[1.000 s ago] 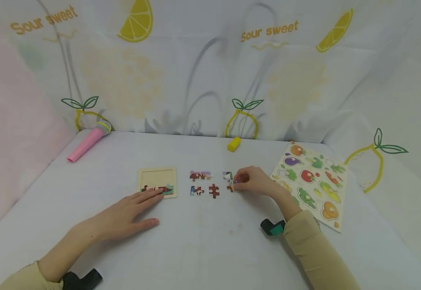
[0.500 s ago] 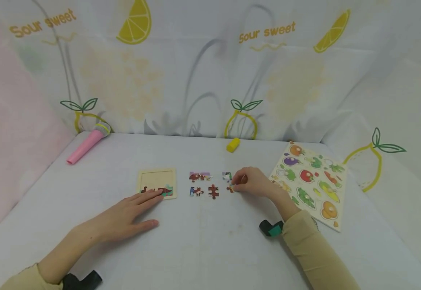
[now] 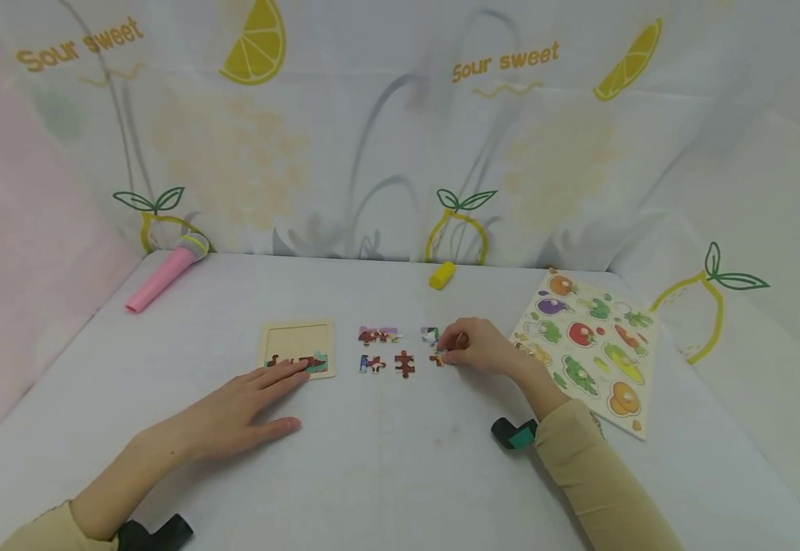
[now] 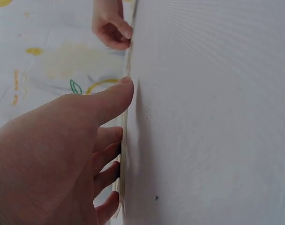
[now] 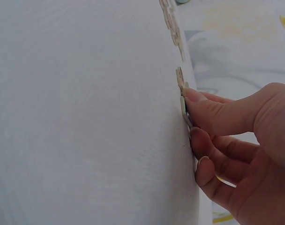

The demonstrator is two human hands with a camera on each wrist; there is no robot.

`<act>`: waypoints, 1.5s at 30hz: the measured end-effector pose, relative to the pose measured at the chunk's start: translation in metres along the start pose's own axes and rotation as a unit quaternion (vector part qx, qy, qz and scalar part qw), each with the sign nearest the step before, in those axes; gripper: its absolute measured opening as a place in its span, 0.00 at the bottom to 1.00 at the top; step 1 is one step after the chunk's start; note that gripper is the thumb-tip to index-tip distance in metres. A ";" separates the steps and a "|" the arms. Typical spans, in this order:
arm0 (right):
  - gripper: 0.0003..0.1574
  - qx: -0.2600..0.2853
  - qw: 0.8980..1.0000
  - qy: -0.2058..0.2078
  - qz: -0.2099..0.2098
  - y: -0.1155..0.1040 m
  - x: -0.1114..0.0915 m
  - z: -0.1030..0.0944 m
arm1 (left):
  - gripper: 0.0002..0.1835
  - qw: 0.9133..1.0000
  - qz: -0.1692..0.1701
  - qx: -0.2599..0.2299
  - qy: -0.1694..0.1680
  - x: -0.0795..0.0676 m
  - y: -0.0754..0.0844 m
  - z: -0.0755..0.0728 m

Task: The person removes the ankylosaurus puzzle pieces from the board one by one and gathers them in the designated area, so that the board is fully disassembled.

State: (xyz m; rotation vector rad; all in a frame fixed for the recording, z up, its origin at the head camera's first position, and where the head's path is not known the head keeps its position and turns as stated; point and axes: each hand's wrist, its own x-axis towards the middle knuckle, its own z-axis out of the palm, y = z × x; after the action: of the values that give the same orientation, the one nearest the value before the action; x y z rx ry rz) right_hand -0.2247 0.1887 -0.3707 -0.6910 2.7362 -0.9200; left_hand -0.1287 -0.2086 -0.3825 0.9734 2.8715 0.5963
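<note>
My left hand (image 3: 238,413) lies with straight fingers over the near edge of a square wooden puzzle tray (image 3: 298,330). Brown and green puzzle pieces (image 3: 317,363) line the tray's lower part, partly hidden by my fingertips. To the right of the tray, my right hand (image 3: 479,348) pinches a jigsaw piece (image 5: 184,108) between thumb and fingers, low at the tabletop. The hand covers most of that piece in the head view. Beside it lie a white and green piece (image 3: 430,334), a brown piece (image 3: 404,364), a blue and brown piece (image 3: 372,364) and a purple-topped pair (image 3: 378,334).
A vegetable puzzle board (image 3: 589,344) lies at the right, near the right forearm. A pink toy microphone (image 3: 167,274) rests at the back left. Toward the back edge lies a small yellow block (image 3: 443,275). Black wrist-camera mounts (image 3: 513,434) sit by both sleeves.
The head view has shifted slightly. Both hands stay in nearly the same places, the left on the tray and the right at the jigsaw pieces.
</note>
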 end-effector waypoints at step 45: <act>0.07 0.005 0.999 0.005 -0.032 0.001 -0.001 -0.002 | 0.37 1.000 0.005 -0.005 0.001 0.001 -0.004 0.003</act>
State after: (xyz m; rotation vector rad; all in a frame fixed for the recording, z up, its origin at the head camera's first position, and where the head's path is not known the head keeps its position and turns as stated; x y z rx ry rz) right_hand -0.2251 0.1911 -0.3697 -0.7797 2.7315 -0.9526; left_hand -0.1309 -0.2101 -0.3869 0.9868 2.8641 0.6113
